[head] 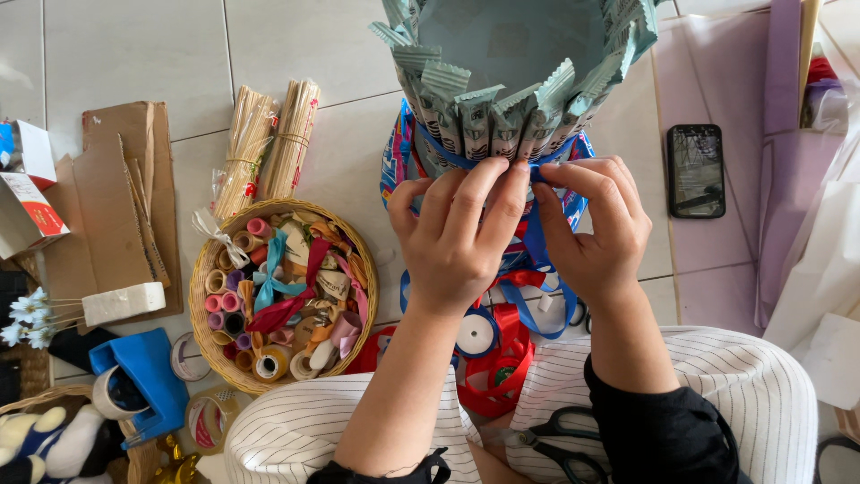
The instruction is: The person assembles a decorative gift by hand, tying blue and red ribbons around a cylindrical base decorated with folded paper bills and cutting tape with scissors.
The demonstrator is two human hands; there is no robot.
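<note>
Two hands, left hand (457, 229) and right hand (596, 224), pinching the blue ribbon (537, 170) tight around the packet tower (511, 99) up front on the floor, mid-tying; next, probably a snug knot.

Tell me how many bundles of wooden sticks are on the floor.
2: one stick bundle and a second bundle lie side by side on the tiles just above the wicker basket. Others may be hidden.

Dark phone screen (695, 170), red-white box (27, 193)
</note>
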